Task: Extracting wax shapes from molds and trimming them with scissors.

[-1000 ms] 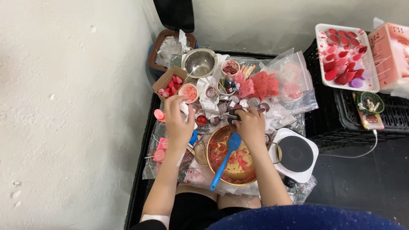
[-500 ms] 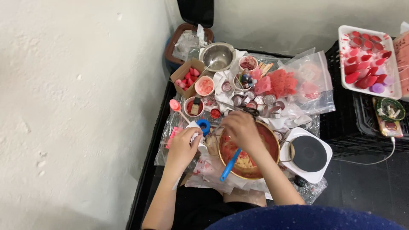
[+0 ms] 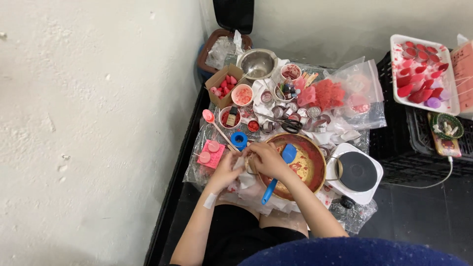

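Blue spatula (image 3: 277, 172) lies in pan (image 3: 315, 152), handle near-left; both hands, L (image 3: 227, 166) & R (image 3: 265, 160), fingers curled on small tin (image 3: 249, 158), pan's left rim.

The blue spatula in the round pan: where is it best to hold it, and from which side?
Grip the blue spatula by its lower handle, which sticks out over the pan rim toward the person. Come from the near side; the blade lies inside on red residue, and both hands crowd the pan's left edge.

Shiny metal bowl (image 3: 257, 63), glossy clear plastic bags (image 3: 358, 86) (crinkled), matt cardboard box (image 3: 222, 84), rough wall (image 3: 88, 123).
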